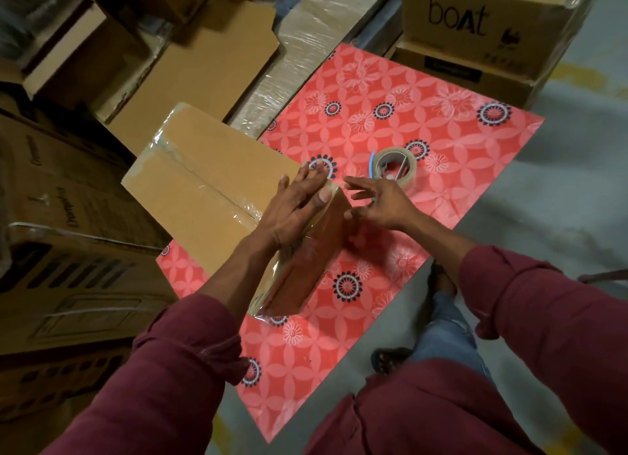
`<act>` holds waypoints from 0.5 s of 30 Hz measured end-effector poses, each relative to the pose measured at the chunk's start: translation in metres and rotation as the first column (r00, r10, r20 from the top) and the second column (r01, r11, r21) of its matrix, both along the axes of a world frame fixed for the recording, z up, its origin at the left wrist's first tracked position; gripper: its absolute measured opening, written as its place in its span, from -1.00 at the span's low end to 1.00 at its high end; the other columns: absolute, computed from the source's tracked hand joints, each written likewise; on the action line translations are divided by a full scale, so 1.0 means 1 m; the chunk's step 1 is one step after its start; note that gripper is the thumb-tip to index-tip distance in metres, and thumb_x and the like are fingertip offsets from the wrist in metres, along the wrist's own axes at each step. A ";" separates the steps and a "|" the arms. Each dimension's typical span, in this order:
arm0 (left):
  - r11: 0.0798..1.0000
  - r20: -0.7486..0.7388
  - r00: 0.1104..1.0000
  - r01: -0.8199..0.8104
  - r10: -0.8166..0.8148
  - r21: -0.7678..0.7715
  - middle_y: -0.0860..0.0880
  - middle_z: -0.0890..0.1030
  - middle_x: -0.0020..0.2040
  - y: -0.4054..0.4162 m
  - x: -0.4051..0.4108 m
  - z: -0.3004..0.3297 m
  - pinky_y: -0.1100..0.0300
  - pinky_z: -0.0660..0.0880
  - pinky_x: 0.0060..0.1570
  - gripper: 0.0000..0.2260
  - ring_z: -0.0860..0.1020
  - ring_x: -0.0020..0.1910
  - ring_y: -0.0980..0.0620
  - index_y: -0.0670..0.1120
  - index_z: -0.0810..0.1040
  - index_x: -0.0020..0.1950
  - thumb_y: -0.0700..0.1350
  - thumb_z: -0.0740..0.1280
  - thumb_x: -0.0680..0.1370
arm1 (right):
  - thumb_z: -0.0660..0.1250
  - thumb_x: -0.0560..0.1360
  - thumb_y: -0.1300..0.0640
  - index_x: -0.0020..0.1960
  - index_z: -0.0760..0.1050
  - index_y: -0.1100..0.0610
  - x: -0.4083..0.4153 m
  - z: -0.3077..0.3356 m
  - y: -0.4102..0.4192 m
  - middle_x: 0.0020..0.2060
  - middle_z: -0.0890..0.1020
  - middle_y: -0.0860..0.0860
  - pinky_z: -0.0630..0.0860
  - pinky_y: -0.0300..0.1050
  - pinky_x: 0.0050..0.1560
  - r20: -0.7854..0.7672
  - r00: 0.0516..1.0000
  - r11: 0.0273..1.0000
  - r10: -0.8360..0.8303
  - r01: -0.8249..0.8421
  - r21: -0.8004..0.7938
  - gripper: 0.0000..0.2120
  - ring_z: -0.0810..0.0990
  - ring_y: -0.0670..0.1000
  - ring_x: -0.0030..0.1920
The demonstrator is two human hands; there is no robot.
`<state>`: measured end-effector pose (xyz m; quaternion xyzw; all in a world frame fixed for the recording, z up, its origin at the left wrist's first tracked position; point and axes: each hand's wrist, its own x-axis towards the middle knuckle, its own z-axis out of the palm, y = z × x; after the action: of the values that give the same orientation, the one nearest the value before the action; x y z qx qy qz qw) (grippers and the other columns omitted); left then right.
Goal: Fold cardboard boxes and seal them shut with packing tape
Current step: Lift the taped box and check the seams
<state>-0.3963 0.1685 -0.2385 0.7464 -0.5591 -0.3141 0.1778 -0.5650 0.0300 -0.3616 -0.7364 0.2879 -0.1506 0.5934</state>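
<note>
Maroon sleeves [163,379] nearest, 2 hands flat-fingered, grasping nothing, left hand [292,209] hiding box [210,189] corner, right hand [380,203] beside tape roll [396,165].

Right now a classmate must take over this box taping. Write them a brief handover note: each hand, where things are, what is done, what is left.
Left hand: flat, pressing tape on the box at its near right edge.
Right hand: fingers loosely spread by the box's corner, holding nothing clear.
Tape roll: on the red mat, just beyond the right hand.
Done: top seam taped.
Left: smooth the tape end down the side; check other seams.
</note>
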 end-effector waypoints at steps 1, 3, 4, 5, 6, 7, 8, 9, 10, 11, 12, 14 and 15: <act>1.000 0.003 1.000 -0.010 0.010 -0.003 0.06 0.14 0.69 0.000 -0.001 0.000 -0.20 -0.25 0.62 0.00 -0.08 0.67 0.17 0.01 0.25 0.67 0.65 -0.06 0.44 | 0.70 0.31 0.09 0.50 0.46 0.00 -0.002 0.002 0.002 0.36 0.59 -0.05 0.68 -0.03 0.08 0.018 0.999 0.999 -0.045 0.045 -0.009 -0.18 0.63 -0.12 0.24; 1.000 0.009 1.000 -0.022 0.022 -0.010 0.04 0.15 0.69 -0.001 -0.002 0.000 -0.19 -0.26 0.62 0.01 -0.08 0.68 0.16 -0.01 0.26 0.67 0.65 -0.06 0.45 | 0.68 0.33 0.12 0.43 0.52 -0.05 -0.003 0.011 0.005 0.34 0.57 -0.08 0.65 -0.12 0.03 0.092 0.989 0.991 -0.119 0.124 -0.048 -0.28 0.61 -0.14 0.22; 1.000 0.011 1.000 -0.023 0.023 -0.013 0.04 0.15 0.69 -0.001 -0.002 -0.001 -0.19 -0.26 0.62 0.01 -0.08 0.68 0.16 -0.01 0.27 0.67 0.65 -0.06 0.45 | 0.63 0.36 0.19 0.39 0.54 -0.05 -0.002 0.013 0.006 0.30 0.59 -0.06 0.66 -0.07 0.01 0.133 0.981 0.986 -0.144 0.153 -0.064 -0.36 0.63 -0.12 0.20; 1.000 0.012 1.000 -0.021 0.021 -0.019 0.04 0.15 0.69 -0.001 -0.002 -0.002 -0.18 -0.27 0.62 0.01 -0.08 0.68 0.16 -0.02 0.27 0.67 0.65 -0.06 0.45 | 0.53 0.39 0.28 0.35 0.57 -0.01 -0.001 0.014 0.008 0.25 0.62 -0.04 0.68 0.01 0.00 0.164 0.974 0.983 -0.154 0.168 -0.071 -0.43 0.65 -0.10 0.17; 0.999 0.012 1.000 -0.019 0.019 -0.025 0.04 0.15 0.69 0.000 -0.001 -0.003 -0.17 -0.27 0.62 0.00 -0.08 0.68 0.16 -0.01 0.27 0.67 0.64 -0.07 0.46 | 0.41 0.38 0.37 0.33 0.60 0.04 -0.001 0.015 0.011 0.21 0.66 -0.03 0.68 0.08 0.02 0.181 0.972 0.985 -0.147 0.162 -0.067 -0.45 0.66 -0.08 0.16; 0.999 0.011 1.000 -0.018 0.018 -0.029 0.05 0.15 0.69 -0.001 0.000 -0.004 -0.16 -0.27 0.62 -0.02 -0.08 0.68 0.17 0.00 0.27 0.67 0.63 -0.07 0.47 | 0.33 0.35 0.42 0.34 0.60 0.08 0.001 0.014 0.013 0.20 0.68 -0.03 0.68 0.10 0.05 0.184 0.975 0.989 -0.125 0.137 -0.054 -0.41 0.67 -0.06 0.18; 0.999 0.010 1.000 -0.017 0.017 -0.028 0.06 0.15 0.69 -0.001 0.000 -0.004 -0.15 -0.27 0.62 -0.05 -0.08 0.67 0.18 0.00 0.27 0.67 0.61 -0.07 0.49 | 0.30 0.33 0.44 0.37 0.59 0.10 0.002 0.014 0.017 0.22 0.68 -0.04 0.67 0.08 0.09 0.183 0.979 0.995 -0.091 0.098 -0.030 -0.36 0.67 -0.05 0.20; 1.000 0.009 1.000 -0.016 0.017 -0.024 0.06 0.15 0.69 -0.001 0.001 -0.005 -0.16 -0.26 0.62 -0.10 -0.08 0.67 0.18 0.01 0.27 0.66 0.57 -0.06 0.52 | 0.29 0.33 0.45 0.40 0.58 0.09 0.002 0.013 0.021 0.25 0.68 -0.06 0.67 0.05 0.11 0.170 0.984 0.998 -0.055 0.056 0.001 -0.33 0.69 -0.04 0.19; 1.000 0.011 1.000 -0.018 0.019 -0.019 0.06 0.16 0.69 -0.001 0.000 -0.005 -0.17 -0.26 0.62 -0.15 -0.07 0.67 0.18 0.01 0.28 0.66 0.52 -0.05 0.54 | 0.29 0.34 0.45 0.43 0.56 0.06 0.002 0.012 0.025 0.28 0.66 -0.07 0.67 -0.01 0.09 0.148 0.989 1.000 -0.022 0.019 0.024 -0.30 0.71 -0.05 0.11; 1.000 0.017 1.000 -0.025 0.025 -0.013 0.07 0.16 0.68 -0.001 0.000 -0.004 -0.18 -0.25 0.62 -0.19 -0.07 0.67 0.18 0.01 0.28 0.66 0.47 -0.04 0.56 | 0.28 0.36 0.42 0.46 0.53 0.02 0.001 0.010 0.028 0.31 0.64 -0.09 0.66 -0.10 0.05 0.111 0.994 0.999 0.011 -0.015 0.032 -0.30 0.72 -0.12 0.02; 1.000 0.023 0.999 -0.029 0.029 -0.007 0.08 0.16 0.68 -0.002 0.000 -0.003 -0.18 -0.24 0.62 -0.21 -0.07 0.67 0.17 0.01 0.28 0.66 0.44 -0.04 0.56 | 0.26 0.38 0.34 0.49 0.49 -0.01 0.000 0.008 0.029 0.33 0.63 -0.09 0.60 -0.18 0.02 0.059 0.997 0.999 0.040 -0.041 0.021 -0.31 0.69 -0.22 -0.01; 1.000 0.029 0.999 -0.018 0.018 0.010 0.07 0.15 0.69 -0.002 -0.001 0.002 -0.20 -0.22 0.62 -0.22 -0.06 0.68 0.15 0.01 0.27 0.67 0.43 -0.02 0.57 | 0.21 0.39 0.18 0.54 0.42 -0.03 -0.005 0.009 0.030 0.35 0.62 -0.02 0.49 -0.22 0.07 -0.075 0.995 0.995 0.069 -0.075 -0.068 -0.30 0.65 -0.16 0.08; 1.000 0.036 0.999 -0.005 0.005 0.011 0.06 0.14 0.69 -0.001 -0.002 0.005 -0.21 -0.18 0.63 -0.23 -0.05 0.68 0.13 0.02 0.26 0.67 0.42 0.03 0.58 | 0.22 0.39 0.17 0.57 0.38 -0.02 -0.007 0.010 0.030 0.37 0.61 0.04 0.48 -0.20 0.10 -0.141 0.988 0.989 0.069 -0.087 -0.122 -0.28 0.66 -0.04 0.13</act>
<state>-0.3986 0.1673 -0.2336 0.7542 -0.5588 -0.3032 0.1645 -0.5718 0.0604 -0.3518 -0.7920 0.2887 -0.0946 0.5295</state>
